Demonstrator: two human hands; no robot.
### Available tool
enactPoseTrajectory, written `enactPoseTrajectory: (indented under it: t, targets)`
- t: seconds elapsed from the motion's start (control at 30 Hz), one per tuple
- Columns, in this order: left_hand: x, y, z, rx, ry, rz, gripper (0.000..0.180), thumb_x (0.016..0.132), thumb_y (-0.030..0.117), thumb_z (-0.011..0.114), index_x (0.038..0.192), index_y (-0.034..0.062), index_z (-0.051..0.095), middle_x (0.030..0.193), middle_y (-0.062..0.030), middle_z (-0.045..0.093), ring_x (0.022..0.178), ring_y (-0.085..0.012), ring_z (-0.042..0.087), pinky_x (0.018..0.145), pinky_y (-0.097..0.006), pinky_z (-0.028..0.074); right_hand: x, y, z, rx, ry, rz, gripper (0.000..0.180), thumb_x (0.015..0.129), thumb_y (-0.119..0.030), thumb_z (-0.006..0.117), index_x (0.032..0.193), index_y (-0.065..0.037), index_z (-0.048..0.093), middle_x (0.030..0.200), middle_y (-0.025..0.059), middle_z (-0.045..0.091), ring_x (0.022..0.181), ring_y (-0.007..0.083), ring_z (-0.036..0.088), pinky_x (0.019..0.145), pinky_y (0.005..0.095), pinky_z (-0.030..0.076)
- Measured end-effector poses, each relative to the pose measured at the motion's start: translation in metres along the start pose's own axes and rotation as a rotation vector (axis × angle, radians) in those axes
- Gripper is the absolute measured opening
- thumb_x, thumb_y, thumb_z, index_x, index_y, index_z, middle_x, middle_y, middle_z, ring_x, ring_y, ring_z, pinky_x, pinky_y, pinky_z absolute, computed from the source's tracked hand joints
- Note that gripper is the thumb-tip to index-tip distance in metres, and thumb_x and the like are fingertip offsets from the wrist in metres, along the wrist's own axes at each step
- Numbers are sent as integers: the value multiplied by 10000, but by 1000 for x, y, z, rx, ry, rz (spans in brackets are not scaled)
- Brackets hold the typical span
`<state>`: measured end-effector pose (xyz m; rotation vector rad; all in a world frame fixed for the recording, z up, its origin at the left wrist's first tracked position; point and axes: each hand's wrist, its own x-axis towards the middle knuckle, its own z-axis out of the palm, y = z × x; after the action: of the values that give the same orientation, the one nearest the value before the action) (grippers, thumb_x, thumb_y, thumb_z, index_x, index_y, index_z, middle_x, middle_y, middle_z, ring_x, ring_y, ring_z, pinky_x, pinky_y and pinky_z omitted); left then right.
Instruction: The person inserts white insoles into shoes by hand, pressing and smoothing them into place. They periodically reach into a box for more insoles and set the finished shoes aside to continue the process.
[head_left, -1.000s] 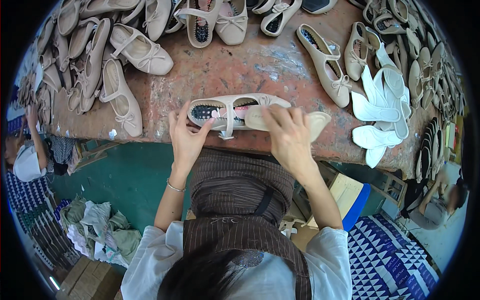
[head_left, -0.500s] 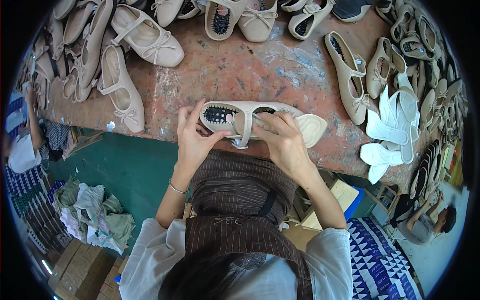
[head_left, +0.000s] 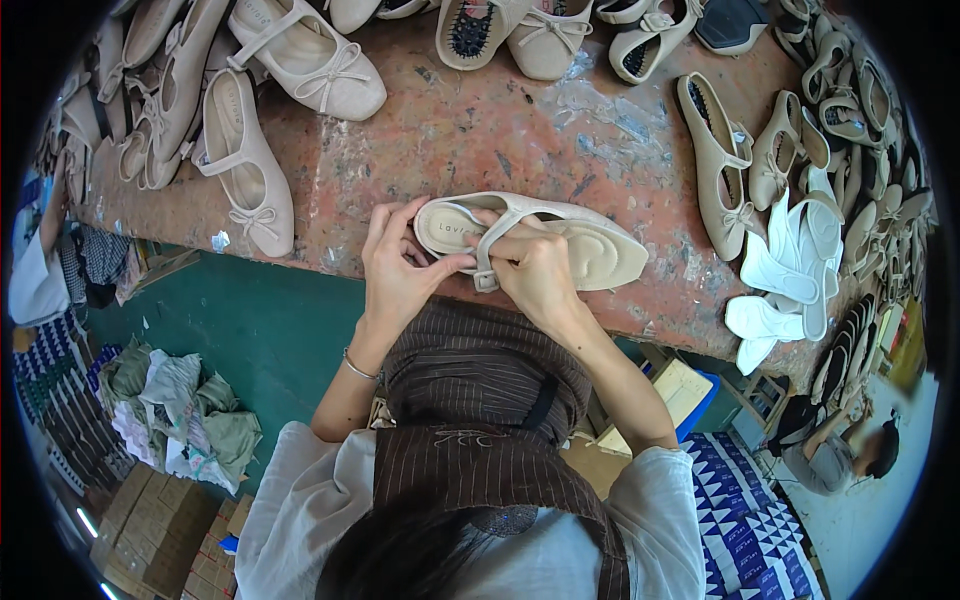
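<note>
Both hands are on one beige flat shoe [head_left: 560,240] at frame centre, on the near edge of the worn red workbench [head_left: 480,130]. Right hand [head_left: 535,270] covers its middle, fingers curled pinching the strap; buckle detail is hard to make out. Left hand [head_left: 400,265] grips the heel end. Shoe lies left-right, toe pointing right, insole up.
</note>
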<state>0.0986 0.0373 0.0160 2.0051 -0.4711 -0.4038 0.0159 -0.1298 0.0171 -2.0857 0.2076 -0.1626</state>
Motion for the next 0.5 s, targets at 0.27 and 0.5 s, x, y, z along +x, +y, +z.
enactPoseTrajectory:
  t: [0.27,0.5]
  targets:
    - [19,-20,7,-65,103,-82,183,816,4,768,961,-51,671,783,7,592,574,4,499,481,-177,419,-8,-4,7,-235,-24,-157,270,741,59,665,998,9,730,1235,174,645,1143,324,608,939,395,515]
    - [25,-17,8,-106,129,-73,38,844,-23,686,824,-39,658,725,-35,592,522,-38,438,468,-231,339,-2,-7,0,-235,-288,-348,442,803,-8,520,1233,0,623,1349,171,576,1239,257,564,992,390,487]
